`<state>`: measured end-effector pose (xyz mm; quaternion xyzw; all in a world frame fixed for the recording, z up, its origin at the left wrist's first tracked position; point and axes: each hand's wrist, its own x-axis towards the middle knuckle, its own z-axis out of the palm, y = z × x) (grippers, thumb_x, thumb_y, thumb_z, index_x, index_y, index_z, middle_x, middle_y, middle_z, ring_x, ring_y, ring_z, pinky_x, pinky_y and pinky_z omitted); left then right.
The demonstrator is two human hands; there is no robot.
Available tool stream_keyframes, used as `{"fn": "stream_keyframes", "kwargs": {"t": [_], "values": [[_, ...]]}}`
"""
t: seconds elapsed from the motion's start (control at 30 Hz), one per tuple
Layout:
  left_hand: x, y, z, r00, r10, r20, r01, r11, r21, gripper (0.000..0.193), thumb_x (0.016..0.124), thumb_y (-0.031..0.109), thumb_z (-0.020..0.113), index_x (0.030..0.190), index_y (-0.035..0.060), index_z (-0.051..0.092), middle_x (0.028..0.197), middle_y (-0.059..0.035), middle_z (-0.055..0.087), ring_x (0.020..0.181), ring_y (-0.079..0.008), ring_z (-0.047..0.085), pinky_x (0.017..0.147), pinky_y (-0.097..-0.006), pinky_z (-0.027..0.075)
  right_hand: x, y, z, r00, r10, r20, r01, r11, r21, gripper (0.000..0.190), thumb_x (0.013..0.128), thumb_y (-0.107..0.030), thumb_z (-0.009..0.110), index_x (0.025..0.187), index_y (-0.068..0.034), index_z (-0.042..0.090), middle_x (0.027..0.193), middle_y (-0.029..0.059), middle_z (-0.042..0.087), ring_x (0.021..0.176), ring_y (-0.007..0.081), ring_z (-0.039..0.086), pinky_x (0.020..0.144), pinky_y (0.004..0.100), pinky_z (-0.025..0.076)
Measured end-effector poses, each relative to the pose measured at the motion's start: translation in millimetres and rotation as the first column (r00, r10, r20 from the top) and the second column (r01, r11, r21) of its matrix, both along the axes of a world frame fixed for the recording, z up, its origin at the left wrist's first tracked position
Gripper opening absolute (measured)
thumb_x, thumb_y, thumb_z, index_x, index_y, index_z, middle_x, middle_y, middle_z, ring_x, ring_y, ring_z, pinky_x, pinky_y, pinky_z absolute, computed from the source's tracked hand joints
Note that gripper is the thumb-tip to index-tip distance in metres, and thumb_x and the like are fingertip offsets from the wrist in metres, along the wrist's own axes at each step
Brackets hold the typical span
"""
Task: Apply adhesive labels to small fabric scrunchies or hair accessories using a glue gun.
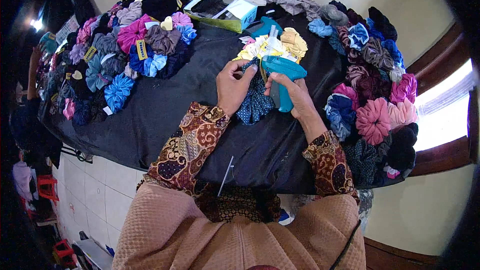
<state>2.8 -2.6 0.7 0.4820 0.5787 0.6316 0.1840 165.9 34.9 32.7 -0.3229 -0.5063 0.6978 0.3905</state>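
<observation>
My left hand (235, 84) pinches the upper edge of a dark blue dotted fabric scrunchie (255, 101) between thumb and fingers. In my right hand (294, 93) is a teal tagging gun (287, 73), its nose turned towards the scrunchie. A clear strip of plastic fasteners (273, 39) stands up from the gun's top. A yellowish tag, partly hidden, hangs between the gun and the scrunchie. Just beyond my hands lie a pile of yellow and white tags (277, 48) and a stack of cream tags (294, 41). Behind them rests a second teal tool (267, 26), partly covered.
Scrunchies with tags (107, 56) heap up on the left of the dark cloth (168, 120), and more scrunchies (373, 120) pile up on the right. An open box (240, 13) stands at the back. A thin plastic strip (226, 176) lies at the near edge. Another person's arm (33, 69) shows far left.
</observation>
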Motion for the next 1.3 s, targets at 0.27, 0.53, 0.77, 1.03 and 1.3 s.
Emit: {"fn": "stream_keyframes", "kwargs": {"t": [0.27,0.53,0.77,1.03,1.3], "values": [[-1,0,-3,1.0,-0.013,-0.02,0.012,0.999,-0.042,0.03,0.081,0.02,0.07,0.105,0.0027,0.069,0.087,-0.012,0.069,0.067,-0.0129,0.061,0.062,-0.0283,0.048,-3,0,-2,1.0,0.005,0.003,-0.005,1.0,0.013,0.023,0.083,-0.018,0.066,0.098,-0.002,0.061,0.076,0.0076,0.064,0.063,0.0182,0.063,0.061,0.0302,0.051],[2,-1,-5,0.984,0.044,-0.174,-0.026,0.994,0.107,0.022,0.079,0.011,0.067,0.1,0.0028,0.07,0.092,-0.0144,0.068,0.081,-0.0256,0.065,0.073,-0.0338,0.051,-2,-3,-4,0.999,0.01,0.046,-0.012,0.999,0.052,0.023,0.085,-0.021,0.065,0.097,-0.002,0.06,0.079,0.0079,0.063,0.068,0.0181,0.063,0.064,0.0304,0.051],[-2,-2,-3,0.948,0.025,-0.318,0.044,0.977,0.209,0.021,0.074,0.002,0.064,0.095,0.0,0.069,0.09,-0.015,0.067,0.087,-0.0297,0.062,0.08,-0.0364,0.05,-1,0,-6,0.999,0.039,0.036,-0.041,0.997,0.061,0.022,0.083,-0.016,0.066,0.099,-0.002,0.061,0.075,0.0072,0.064,0.064,0.0176,0.063,0.062,0.0305,0.051],[-2,-3,-2,0.95,-0.016,-0.312,0.094,0.968,0.235,0.021,0.075,0.002,0.063,0.095,-0.0012,0.068,0.09,-0.0151,0.068,0.087,-0.0287,0.063,0.08,-0.036,0.05,4,0,-2,0.996,0.086,0.019,-0.086,0.995,0.053,0.024,0.085,-0.021,0.064,0.098,-0.002,0.059,0.079,0.0084,0.064,0.066,0.0191,0.064,0.062,0.0308,0.052],[8,-6,10,0.999,-0.027,0.042,0.027,1.0,-0.013,0.023,0.084,0.015,0.068,0.101,0.0006,0.069,0.092,-0.0146,0.068,0.079,-0.0191,0.064,0.07,-0.0298,0.049,-2,-4,1,0.998,0.032,-0.045,-0.034,0.998,-0.058,0.024,0.084,-0.019,0.064,0.099,-0.002,0.059,0.076,0.0076,0.063,0.063,0.0179,0.063,0.059,0.0305,0.052]]}}
